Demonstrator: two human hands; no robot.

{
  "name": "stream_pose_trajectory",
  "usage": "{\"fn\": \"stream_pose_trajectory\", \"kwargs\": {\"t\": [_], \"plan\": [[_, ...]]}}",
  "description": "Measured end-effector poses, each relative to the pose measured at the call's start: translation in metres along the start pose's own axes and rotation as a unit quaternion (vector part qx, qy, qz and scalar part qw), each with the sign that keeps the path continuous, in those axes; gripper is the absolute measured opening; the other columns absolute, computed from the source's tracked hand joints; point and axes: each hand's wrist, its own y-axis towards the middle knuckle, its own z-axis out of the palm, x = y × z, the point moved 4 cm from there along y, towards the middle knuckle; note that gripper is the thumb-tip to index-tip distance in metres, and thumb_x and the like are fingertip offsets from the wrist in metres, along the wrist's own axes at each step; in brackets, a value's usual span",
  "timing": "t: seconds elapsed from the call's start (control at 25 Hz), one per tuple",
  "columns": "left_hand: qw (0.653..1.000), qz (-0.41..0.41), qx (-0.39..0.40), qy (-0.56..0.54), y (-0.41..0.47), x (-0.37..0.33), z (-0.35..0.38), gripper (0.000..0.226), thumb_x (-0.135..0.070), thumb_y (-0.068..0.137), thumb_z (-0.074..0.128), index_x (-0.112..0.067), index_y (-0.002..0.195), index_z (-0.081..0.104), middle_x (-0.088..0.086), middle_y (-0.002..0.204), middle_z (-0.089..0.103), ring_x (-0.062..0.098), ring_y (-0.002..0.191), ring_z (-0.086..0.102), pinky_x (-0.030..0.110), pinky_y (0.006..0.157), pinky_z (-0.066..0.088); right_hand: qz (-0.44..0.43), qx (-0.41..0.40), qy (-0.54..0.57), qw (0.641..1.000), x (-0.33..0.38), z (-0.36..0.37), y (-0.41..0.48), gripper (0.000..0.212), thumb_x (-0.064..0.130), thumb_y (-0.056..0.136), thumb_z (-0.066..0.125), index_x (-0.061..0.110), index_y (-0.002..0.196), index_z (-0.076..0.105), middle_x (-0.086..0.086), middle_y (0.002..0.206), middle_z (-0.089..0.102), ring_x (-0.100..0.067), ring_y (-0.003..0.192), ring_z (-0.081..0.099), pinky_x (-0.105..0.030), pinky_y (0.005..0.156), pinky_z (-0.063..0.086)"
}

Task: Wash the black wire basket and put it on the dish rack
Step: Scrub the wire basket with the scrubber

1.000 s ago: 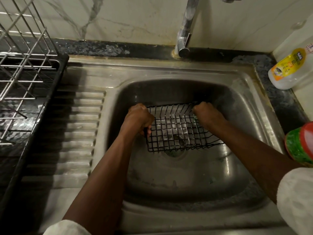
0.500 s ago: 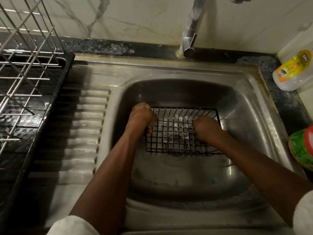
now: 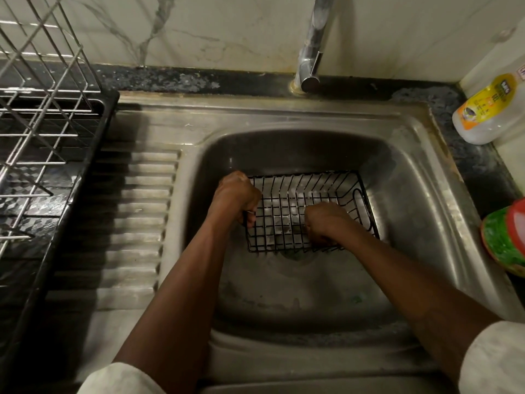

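We log washing underway: black wire basket (image 3: 285, 206) in sink (image 3: 412, 183), left hand (image 3: 237, 199) gripping its rim, right hand (image 3: 326, 223) curled inside, hold unclear. Dish rack (image 3: 42, 123), left of sink: pending.

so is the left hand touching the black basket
Touching. The head view shows the left hand gripping the left rim of the basket, its fingers curled round the wire with no gap.

One head-worn wide-angle camera looks steeply down, close, into the sink (image 3: 284, 118).
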Motion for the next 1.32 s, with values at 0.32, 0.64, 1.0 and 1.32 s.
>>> {"fn": "stream_pose_trajectory", "kwargs": {"t": [0.32, 0.64, 1.0, 1.32], "plan": [[0.999, 0.012, 0.02, -0.039, -0.002, -0.003, 0.003, 0.012, -0.004, 0.103, 0.045, -0.009, 0.092, 0.047, 0.018, 0.084, 0.066, 0.036, 0.085, 0.074, 0.053, 0.082, 0.061, -0.019, 0.056, 0.281, 0.958, 0.006, -0.005, 0.006, 0.006, 0.014, 0.087, 0.075, 0.019, 0.09, 0.074, 0.005, 0.09, 0.069, -0.011, 0.089, 0.065, -0.029, 0.082, 0.056], [0.998, 0.04, 0.048, -0.021, -0.001, -0.004, 0.0, 0.022, -0.001, 0.094, 0.065, -0.017, 0.099, 0.052, 0.017, 0.077, 0.07, 0.027, 0.063, 0.072, 0.045, 0.063, 0.063, -0.061, -0.131, 0.664, 0.733, 0.04, -0.022, 0.027, 0.018, 0.001, 0.079, 0.081, 0.014, 0.076, 0.069, 0.002, 0.078, 0.074, -0.003, 0.074, 0.071, -0.024, 0.071, 0.06], [0.998, 0.036, 0.027, -0.05, 0.0, -0.006, -0.002, 0.012, -0.011, 0.102, 0.056, -0.009, 0.113, 0.059, 0.018, 0.068, 0.072, 0.035, 0.072, 0.075, 0.05, 0.074, 0.063, -0.147, -0.214, 0.326, 0.909, 0.054, -0.025, 0.042, 0.016, 0.023, 0.09, 0.068, 0.024, 0.075, 0.072, 0.007, 0.071, 0.064, -0.006, 0.065, 0.062, -0.035, 0.067, 0.06], [0.997, 0.054, 0.01, -0.055, -0.006, -0.008, -0.001, 0.006, -0.008, 0.102, 0.055, -0.004, 0.101, 0.06, 0.017, 0.066, 0.07, 0.035, 0.067, 0.074, 0.051, 0.067, 0.063, -0.274, -0.04, 0.244, 0.929, 0.051, -0.001, 0.004, 0.01, 0.022, 0.088, 0.076, 0.019, 0.097, 0.078, 0.006, 0.094, 0.073, -0.006, 0.088, 0.066, -0.024, 0.086, 0.05]]}}
